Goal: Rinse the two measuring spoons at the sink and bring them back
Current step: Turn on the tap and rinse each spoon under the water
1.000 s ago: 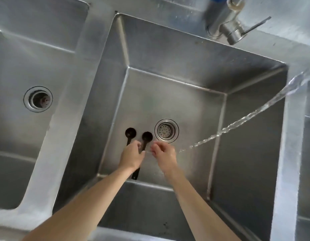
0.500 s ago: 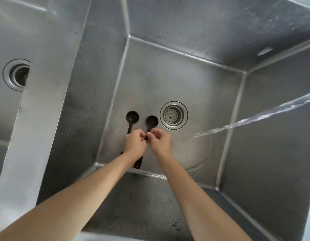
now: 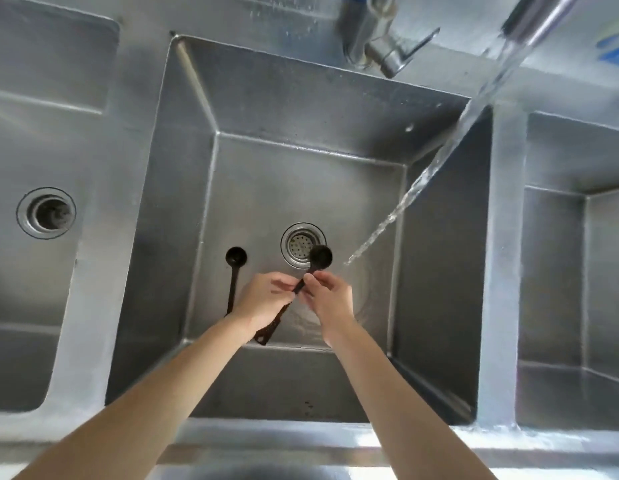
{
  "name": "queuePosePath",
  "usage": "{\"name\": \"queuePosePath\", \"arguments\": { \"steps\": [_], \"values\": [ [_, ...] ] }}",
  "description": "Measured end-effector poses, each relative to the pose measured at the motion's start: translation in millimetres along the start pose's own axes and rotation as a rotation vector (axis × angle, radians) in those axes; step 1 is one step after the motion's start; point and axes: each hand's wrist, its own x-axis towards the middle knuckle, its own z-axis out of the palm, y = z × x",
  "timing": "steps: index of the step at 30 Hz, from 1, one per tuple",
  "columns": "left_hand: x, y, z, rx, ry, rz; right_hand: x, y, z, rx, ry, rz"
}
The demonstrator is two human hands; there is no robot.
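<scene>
Measuring spoons, two, black, long thin handles, small round bowls; judged light, stiff plastic, slick when wet.

- First spoon [image 3: 320,255]: lifted off basin floor, bowl over drain strainer [image 3: 303,244], handle slanting down toward near wall. Left hand [image 3: 264,301] curled round mid-handle; right hand [image 3: 327,299] pinching handle just below bowl with fingertips. Both hands closed on same spoon.
- Second spoon [image 3: 234,271]: flat on floor of middle basin [image 3: 336,188], left of hands, bowl away from person, nothing touching it.
- Best hold judged mid-handle; pinch near bowl gives control but risks slipping under flow.
- Water stream [image 3: 450,147] from spout at upper right, landing just right of held bowl, not yet on it.
- Room: basin deep, steep steel walls; open floor to right toward stream. Strainer directly under bowl, holes too fine to swallow a spoon. Faucet lever [image 3: 398,50] above back rim, well clear.
</scene>
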Motion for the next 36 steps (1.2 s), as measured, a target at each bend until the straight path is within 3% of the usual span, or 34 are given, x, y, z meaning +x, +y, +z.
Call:
{"name": "queuePosePath", "arguments": {
  "steps": [4, 8, 14, 18, 22, 32, 36],
  "values": [
    [-40.9, 21.4, -9.1, 0.001, -0.105, -0.068, -29.7, -20.3, -19.8, 0.127, 0.070, 0.020],
    [-80.8, 30.3, -24.2, -0.165, -0.190, -0.189, -52.0, -41.3, -33.9, 0.160, 0.089, 0.013],
    [-111.9, 29.9, -30.9, -0.416, -0.131, -0.225, -73.1, -59.4, -36.8, 0.103, 0.038, -0.038],
    [-115.8, 40.0, -31.2, -0.402, -0.115, -0.206, -76.6, -68.3, -40.6, 0.099, 0.023, 0.001],
    [-116.6, 54.1, -31.4, -0.404, -0.108, -0.193, -80.2, -75.3, -43.6, -0.083, 0.068, 0.038],
    [-112.9, 56.4, -38.3, -0.356, -0.104, -0.225, -71.6, -108.4, -57.2, -0.109, 0.056, -0.067],
    [-110.1, 49.9, -43.5, -0.358, -0.111, -0.233, -65.4, -119.9, -58.3, -0.284, 0.010, -0.107]
  ]
}}
